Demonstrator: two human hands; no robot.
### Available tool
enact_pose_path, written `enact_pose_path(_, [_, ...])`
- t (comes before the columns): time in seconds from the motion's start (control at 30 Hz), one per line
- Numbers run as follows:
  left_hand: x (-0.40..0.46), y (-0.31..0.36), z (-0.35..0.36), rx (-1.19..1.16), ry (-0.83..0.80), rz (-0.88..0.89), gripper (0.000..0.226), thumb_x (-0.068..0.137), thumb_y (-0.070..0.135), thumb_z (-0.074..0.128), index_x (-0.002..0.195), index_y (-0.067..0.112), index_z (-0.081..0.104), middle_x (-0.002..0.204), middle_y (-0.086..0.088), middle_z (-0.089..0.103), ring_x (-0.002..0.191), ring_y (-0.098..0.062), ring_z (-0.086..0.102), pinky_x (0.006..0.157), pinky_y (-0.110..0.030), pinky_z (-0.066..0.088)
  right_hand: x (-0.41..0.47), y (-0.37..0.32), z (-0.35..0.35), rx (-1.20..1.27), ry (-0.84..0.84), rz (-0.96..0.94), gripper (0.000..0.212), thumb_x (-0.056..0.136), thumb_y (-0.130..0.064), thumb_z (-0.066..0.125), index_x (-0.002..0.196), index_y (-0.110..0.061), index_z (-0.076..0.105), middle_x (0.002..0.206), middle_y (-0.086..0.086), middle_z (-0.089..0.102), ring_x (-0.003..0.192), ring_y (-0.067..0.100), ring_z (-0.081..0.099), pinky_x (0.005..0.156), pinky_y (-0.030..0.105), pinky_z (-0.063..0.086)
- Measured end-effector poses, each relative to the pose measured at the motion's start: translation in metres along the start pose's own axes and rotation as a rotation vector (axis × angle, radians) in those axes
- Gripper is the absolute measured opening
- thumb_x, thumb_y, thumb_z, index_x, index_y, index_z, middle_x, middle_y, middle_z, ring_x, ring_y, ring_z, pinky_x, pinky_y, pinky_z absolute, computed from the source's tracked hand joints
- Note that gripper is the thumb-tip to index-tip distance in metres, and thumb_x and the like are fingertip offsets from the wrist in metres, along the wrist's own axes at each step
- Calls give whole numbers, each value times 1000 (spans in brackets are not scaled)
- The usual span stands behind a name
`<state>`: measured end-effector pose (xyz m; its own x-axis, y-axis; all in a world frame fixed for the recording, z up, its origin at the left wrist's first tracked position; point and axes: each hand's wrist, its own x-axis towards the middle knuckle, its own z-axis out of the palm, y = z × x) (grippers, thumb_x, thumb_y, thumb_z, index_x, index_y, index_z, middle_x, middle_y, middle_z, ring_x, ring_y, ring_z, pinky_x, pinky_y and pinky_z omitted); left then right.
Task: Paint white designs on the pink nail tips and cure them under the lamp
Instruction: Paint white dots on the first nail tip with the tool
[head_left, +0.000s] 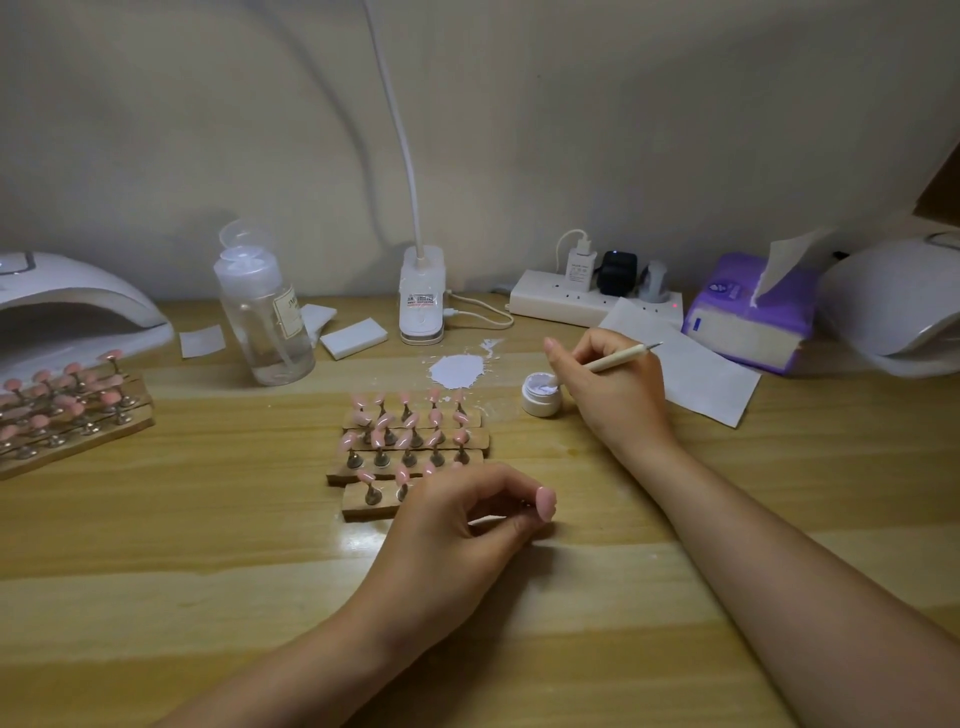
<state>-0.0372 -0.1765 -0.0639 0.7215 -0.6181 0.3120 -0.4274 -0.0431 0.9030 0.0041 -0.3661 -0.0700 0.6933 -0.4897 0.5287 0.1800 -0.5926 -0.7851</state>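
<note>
My left hand (457, 525) pinches a pink nail tip (546, 503) on its small stand, just right of the nearest wooden holder strip. Several wooden strips (410, 447) with pink nail tips on metal stands lie in the middle of the desk. My right hand (608, 384) grips a thin wooden-handled brush (618, 357), whose lower end dips into a small open pot of white gel (540, 393). A white curing lamp (67, 306) stands at the far left, with another board of pink tips (67, 410) in front of it.
A clear pump bottle (265, 317), a clip desk lamp base (422, 296), a power strip (587, 299), a purple tissue pack (753, 317) and a second white lamp (893, 306) line the back. A white splotch (457, 370) and white paper sheet (696, 369) lie on the desk.
</note>
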Motion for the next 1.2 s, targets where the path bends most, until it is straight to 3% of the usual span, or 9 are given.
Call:
enact_pose_path(0.07, [1,3,1,-6,1,-1,25,79,-3,65,72,21,69,85,5,71,85,-5,67,76,-12,49,0,-1,0,15,10,10,42,82,-29,67,48,-25,43,43,-17,51,48,-1,45,49,11,32])
enact_pose_path(0.27, [11,15,8,18,-39,-27,19,80,8,68,69,24,68,75,16,67,77,-1,64,73,-26,52,-2,-6,-2,146,100,60,39,85,-32,64,52,-23,45,43,-17,50,46,-1,45,51,15,34])
enact_pose_path(0.37, [17,19,15,36,-28,2,23,80,7,68,70,27,66,79,11,64,76,-3,62,58,-28,53,-3,-12,-6,248,121,101,32,87,-34,61,58,-22,52,48,-10,57,48,-1,53,55,13,41])
enact_pose_path(0.47, [19,17,22,37,-6,25,18,80,5,68,71,21,66,81,2,65,79,-6,61,60,-37,55,-5,-19,-11,290,105,150,30,90,-34,56,64,-18,61,57,-1,65,49,-1,56,55,13,42])
enact_pose_path(0.57, [19,11,26,25,15,22,13,80,1,66,73,11,67,82,-4,67,80,-10,64,71,-31,56,-4,-34,-18,385,91,159,27,90,-28,57,71,-12,66,58,-4,65,48,-4,54,52,10,42])
enact_pose_path(0.77, [20,4,25,-78,54,-86,35,79,-4,65,62,26,62,69,9,67,76,-10,66,69,-21,52,-3,-68,-35,596,68,182,21,80,-25,68,66,-15,58,49,-9,55,48,1,51,49,14,46])
enact_pose_path(0.93, [21,2,26,-58,43,-68,24,78,-5,67,67,16,67,68,9,69,74,-11,69,71,-23,54,-41,-65,-49,553,-54,257,28,62,-42,68,48,-22,54,44,-9,47,44,1,47,48,18,47])
enact_pose_path(1.1, [20,2,27,25,30,-20,19,77,-7,67,72,11,70,71,7,70,69,0,66,67,-11,49,-66,-49,-51,575,-38,319,31,55,-44,71,54,-19,53,42,-6,47,42,5,47,63,32,53])
enact_pose_path(1.2, [20,1,28,58,35,10,13,76,-7,68,73,5,71,73,5,71,70,1,65,69,-9,48,-68,-47,-47,565,-53,291,36,62,-34,73,47,-19,44,45,-4,39,39,3,44,54,26,55])
